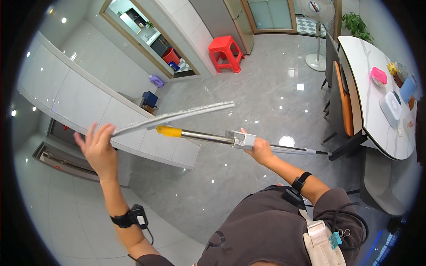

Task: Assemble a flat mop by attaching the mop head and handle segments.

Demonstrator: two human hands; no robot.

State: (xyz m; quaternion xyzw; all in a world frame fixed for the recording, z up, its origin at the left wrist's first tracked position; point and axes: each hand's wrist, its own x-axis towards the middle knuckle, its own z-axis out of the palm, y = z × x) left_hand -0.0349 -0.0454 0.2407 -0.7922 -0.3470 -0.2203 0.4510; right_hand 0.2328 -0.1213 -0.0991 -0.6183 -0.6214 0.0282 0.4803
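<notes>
Glossy grey floor [270, 93], 1 red stool [224, 46], right grip [261, 152] clasping pole [206, 136], left grip [100, 150] at fuzzy strip [191, 111], hold unclear

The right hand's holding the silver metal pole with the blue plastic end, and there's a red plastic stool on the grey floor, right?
Not quite: the head view shows the plastic end of the silver metal pole is yellow, not blue. The right hand holds the pole, and the red plastic stool is on the grey floor.

We look from the head, downward and forward, through one wide fisheye lens; the left hand [100, 148] and the right hand [261, 151] are near, the fan [317, 12] is far.
</notes>
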